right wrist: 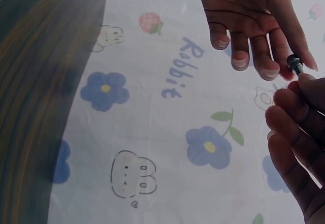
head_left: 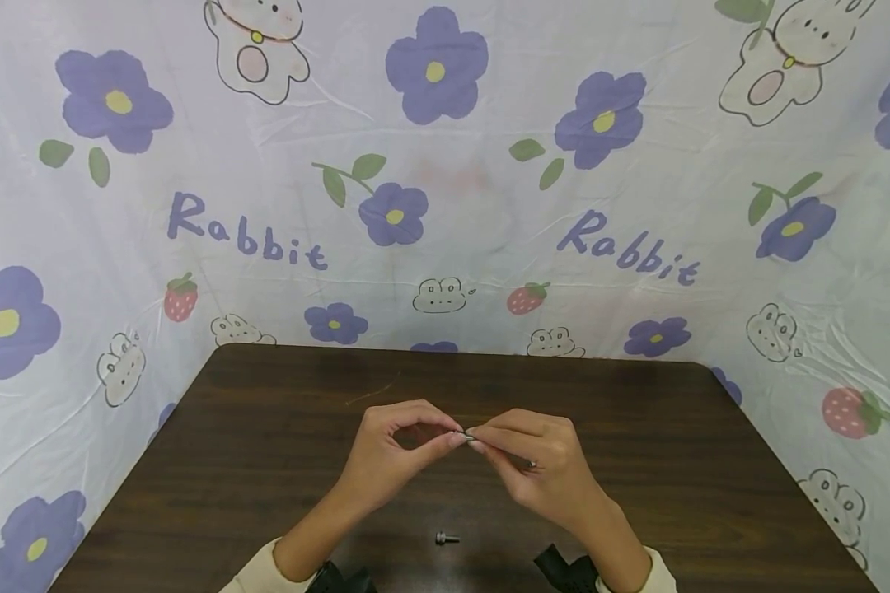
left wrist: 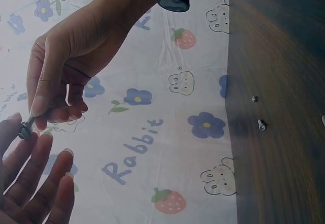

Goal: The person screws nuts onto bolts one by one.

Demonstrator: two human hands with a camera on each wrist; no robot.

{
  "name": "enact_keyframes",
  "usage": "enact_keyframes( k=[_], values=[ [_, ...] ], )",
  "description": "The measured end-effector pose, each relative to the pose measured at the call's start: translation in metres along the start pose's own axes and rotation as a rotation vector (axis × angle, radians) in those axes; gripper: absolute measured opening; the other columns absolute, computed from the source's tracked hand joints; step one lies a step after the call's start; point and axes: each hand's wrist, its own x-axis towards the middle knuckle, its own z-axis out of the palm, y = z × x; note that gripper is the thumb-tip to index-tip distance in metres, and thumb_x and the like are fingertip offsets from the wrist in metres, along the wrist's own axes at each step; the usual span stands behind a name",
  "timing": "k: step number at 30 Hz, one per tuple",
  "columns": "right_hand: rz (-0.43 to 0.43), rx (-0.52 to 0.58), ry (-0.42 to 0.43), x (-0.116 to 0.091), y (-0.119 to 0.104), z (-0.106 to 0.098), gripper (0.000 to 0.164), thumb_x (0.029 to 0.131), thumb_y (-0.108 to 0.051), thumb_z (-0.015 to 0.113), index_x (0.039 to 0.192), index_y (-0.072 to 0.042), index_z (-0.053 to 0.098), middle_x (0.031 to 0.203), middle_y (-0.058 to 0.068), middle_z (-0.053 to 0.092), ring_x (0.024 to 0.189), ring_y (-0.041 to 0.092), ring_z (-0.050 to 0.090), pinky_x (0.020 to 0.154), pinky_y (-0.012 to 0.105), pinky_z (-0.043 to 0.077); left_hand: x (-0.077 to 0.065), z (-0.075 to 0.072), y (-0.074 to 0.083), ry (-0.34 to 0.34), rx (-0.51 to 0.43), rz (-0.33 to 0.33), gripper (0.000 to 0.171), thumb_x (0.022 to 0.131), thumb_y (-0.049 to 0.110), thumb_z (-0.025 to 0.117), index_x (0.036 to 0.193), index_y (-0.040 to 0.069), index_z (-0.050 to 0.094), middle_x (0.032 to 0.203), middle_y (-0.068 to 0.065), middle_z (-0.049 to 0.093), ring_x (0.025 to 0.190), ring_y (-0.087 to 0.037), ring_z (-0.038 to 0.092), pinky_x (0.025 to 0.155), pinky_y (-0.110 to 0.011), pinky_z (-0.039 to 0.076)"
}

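Note:
A small metal bolt (left wrist: 25,129) is held up between the two hands, above the table. My left hand (head_left: 393,449) pinches its head between thumb and forefinger, the other fingers spread apart in the left wrist view. From the other side, my right hand (head_left: 545,461) pinches the bolt's shank with thumb and fingertips. The right wrist view shows the dark round head at the left fingertips, with part of the shank hidden by the right thumb. A second bolt (head_left: 447,539) lies on its side on the table, below and between the hands.
Beside the right hand in the head view shows a small metal piece (head_left: 531,464), partly covered by it. The dark wooden table (head_left: 230,461) has a thin strand (head_left: 374,391) near its back. A printed cloth (head_left: 475,239) hangs around it. Black wrist gear (head_left: 564,568) sits at the sleeves.

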Motion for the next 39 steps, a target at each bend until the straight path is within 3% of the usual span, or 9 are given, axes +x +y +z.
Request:
enact_keyframes(
  k=[8,11,18,31,39],
  values=[
    [-0.005,-0.002,0.003,0.0004,-0.0003,0.0007,0.018,0.099,-0.015,0.069,0.093,-0.001,0.078,0.083,0.007,0.074,0.068,0.015,0.070,0.058,0.019,0.055,-0.0016,-0.0007,-0.0032,-0.033,0.017,-0.086,0.005,0.094,0.013,0.075,0.091,0.017,0.078,0.084,0.004,0.073,0.070,-0.011,0.066,0.060,-0.030,0.059],
    [-0.001,-0.003,0.010,0.0005,-0.0002,0.0008,0.018,0.099,-0.015,0.069,0.092,-0.001,0.078,0.083,0.007,0.074,0.068,0.016,0.070,0.059,0.020,0.056,-0.0018,-0.0008,-0.0025,-0.043,0.006,-0.103,0.004,0.095,0.015,0.074,0.097,0.014,0.078,0.088,0.003,0.075,0.070,-0.012,0.067,0.059,-0.030,0.058],
    [0.008,-0.003,0.011,-0.0003,0.0006,0.0010,0.018,0.099,-0.015,0.068,0.093,-0.002,0.078,0.084,0.007,0.074,0.070,0.018,0.071,0.062,0.022,0.058,-0.0012,-0.0015,0.0006,-0.019,-0.028,-0.030,0.028,0.086,0.009,0.082,0.113,0.014,0.075,0.101,-0.001,0.076,0.079,-0.016,0.071,0.064,-0.035,0.061],
    [0.019,-0.004,0.014,0.0002,0.0004,0.0000,0.017,0.099,-0.016,0.069,0.094,-0.002,0.078,0.086,0.006,0.074,0.071,0.016,0.071,0.062,0.021,0.057,0.0007,-0.0005,-0.0030,-0.007,-0.061,0.080,0.025,0.079,-0.006,0.083,0.098,0.009,0.077,0.096,-0.006,0.074,0.077,-0.016,0.069,0.061,-0.032,0.060],
    [0.024,0.002,0.015,-0.0008,0.0002,-0.0006,0.017,0.099,-0.015,0.069,0.095,-0.002,0.078,0.086,0.006,0.074,0.071,0.014,0.070,0.061,0.020,0.056,0.0000,-0.0003,-0.0006,-0.004,-0.046,0.065,0.021,0.082,0.001,0.083,0.099,0.011,0.078,0.095,-0.004,0.074,0.078,-0.016,0.069,0.063,-0.032,0.060]
  ],
)
